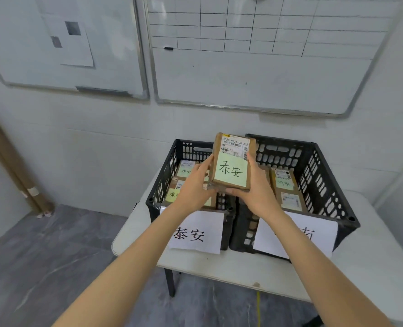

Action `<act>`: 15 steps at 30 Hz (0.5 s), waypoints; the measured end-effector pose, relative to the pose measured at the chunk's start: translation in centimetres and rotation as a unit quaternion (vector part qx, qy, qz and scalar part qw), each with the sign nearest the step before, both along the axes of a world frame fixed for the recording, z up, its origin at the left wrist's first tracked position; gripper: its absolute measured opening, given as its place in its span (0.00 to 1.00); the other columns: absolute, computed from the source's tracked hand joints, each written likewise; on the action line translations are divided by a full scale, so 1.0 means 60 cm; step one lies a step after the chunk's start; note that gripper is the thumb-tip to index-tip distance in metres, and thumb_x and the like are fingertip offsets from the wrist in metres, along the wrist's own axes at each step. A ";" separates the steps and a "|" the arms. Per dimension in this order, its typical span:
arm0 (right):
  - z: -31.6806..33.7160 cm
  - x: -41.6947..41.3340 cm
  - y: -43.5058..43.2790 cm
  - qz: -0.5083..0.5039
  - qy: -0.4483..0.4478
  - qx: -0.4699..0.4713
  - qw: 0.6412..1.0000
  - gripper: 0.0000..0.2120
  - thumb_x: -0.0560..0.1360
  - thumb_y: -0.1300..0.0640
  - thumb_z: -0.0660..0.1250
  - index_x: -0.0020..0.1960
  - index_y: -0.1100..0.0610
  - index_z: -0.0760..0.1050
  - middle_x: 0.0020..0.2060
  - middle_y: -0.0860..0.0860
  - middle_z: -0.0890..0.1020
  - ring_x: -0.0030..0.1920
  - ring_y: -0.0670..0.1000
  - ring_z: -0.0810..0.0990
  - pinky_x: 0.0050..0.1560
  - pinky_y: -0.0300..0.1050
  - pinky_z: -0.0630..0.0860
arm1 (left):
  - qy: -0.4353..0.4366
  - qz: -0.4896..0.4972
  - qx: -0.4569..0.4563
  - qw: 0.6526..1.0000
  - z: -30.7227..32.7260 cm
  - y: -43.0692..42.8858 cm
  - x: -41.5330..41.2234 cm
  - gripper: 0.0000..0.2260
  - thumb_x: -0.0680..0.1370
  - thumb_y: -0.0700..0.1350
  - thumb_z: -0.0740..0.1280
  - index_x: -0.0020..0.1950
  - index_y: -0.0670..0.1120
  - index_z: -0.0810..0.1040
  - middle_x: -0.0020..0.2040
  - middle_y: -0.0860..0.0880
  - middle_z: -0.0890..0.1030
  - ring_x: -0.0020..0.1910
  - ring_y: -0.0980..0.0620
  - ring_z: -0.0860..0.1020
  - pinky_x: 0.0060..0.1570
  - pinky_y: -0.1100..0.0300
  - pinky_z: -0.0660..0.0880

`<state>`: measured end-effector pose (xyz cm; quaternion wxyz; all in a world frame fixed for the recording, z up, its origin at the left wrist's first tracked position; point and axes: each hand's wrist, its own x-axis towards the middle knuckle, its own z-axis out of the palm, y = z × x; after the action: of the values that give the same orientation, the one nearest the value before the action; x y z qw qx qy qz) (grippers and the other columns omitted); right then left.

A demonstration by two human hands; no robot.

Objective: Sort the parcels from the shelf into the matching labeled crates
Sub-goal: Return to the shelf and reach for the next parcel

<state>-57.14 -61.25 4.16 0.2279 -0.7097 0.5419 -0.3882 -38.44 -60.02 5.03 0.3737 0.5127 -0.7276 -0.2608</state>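
**Parcel in hand, matched to the left crate, not yet dropped**

- Left crate [163,172], black plastic, sits on the table [372,246]. The paper sign [197,232] on its front reads 泰安. Sorted parcels [185,169] with green notes already lie inside.
- Left hand [194,185] clasps the left edge and lower corner of the held parcel [232,164], fingers up along its side.
- The held parcel is a small brown box, lifted clear above the gap where the two crates meet. It tilts face-up towards the camera. Its green note reads 泰安, with a shipping label above that.
- Right hand [258,192] grips the right side, thumb hooked under the bottom edge. Both hands share the load.
- Right crate [313,166] touches the left one. Its sign [313,234] is half hidden by the forearm, with only the last character, 南, legible. It holds other parcels [287,192].

Step, as I judge it: label read, destination settled. Next move calls for a short carry leftward and down into the left crate, on top of the parcels there, then release.
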 end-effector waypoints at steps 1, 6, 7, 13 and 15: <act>-0.006 0.004 -0.019 0.003 0.002 0.005 1.000 0.54 0.64 0.43 0.80 0.79 0.38 0.49 0.74 0.45 0.68 0.74 0.48 0.66 0.69 0.64 0.70 | -0.007 0.000 0.007 1.000 -0.001 -0.013 0.009 0.36 0.76 0.44 0.72 0.79 0.50 0.57 0.67 0.48 0.71 0.65 0.51 0.72 0.65 0.48 0.72; -0.035 0.018 -0.109 0.016 0.020 0.035 0.999 0.55 0.65 0.43 0.78 0.79 0.37 0.45 0.76 0.46 0.64 0.75 0.50 0.64 0.70 0.65 0.68 | -0.030 0.049 0.044 0.997 -0.020 -0.076 0.054 0.30 0.79 0.40 0.67 0.78 0.48 0.60 0.72 0.49 0.70 0.70 0.51 0.68 0.68 0.54 0.69; -0.038 0.022 -0.122 0.021 0.025 0.041 0.999 0.55 0.65 0.44 0.78 0.79 0.37 0.45 0.76 0.47 0.64 0.75 0.51 0.64 0.70 0.66 0.68 | -0.031 0.059 0.052 0.996 -0.027 -0.089 0.063 0.29 0.79 0.39 0.66 0.77 0.48 0.61 0.72 0.49 0.70 0.71 0.51 0.69 0.68 0.54 0.69; -0.070 0.039 -0.199 0.049 0.061 0.106 0.991 0.56 0.69 0.48 0.77 0.80 0.40 0.39 0.77 0.51 0.61 0.75 0.53 0.63 0.73 0.63 0.64 | -0.045 0.092 0.072 0.992 -0.059 -0.167 0.098 0.24 0.80 0.44 0.65 0.75 0.50 0.66 0.71 0.50 0.72 0.69 0.51 0.70 0.68 0.50 0.70; -0.081 0.039 -0.224 0.069 0.086 0.132 0.985 0.55 0.71 0.49 0.76 0.80 0.42 0.37 0.78 0.52 0.59 0.76 0.54 0.62 0.74 0.59 0.63 | -0.049 0.105 0.078 0.990 -0.060 -0.196 0.101 0.23 0.80 0.44 0.65 0.75 0.48 0.66 0.72 0.50 0.71 0.70 0.51 0.69 0.68 0.55 0.68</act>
<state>-54.80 -74.71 -0.71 0.2985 -0.7396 0.5557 -0.2346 -32.35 -71.77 1.46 0.3217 0.6264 -0.6644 -0.2504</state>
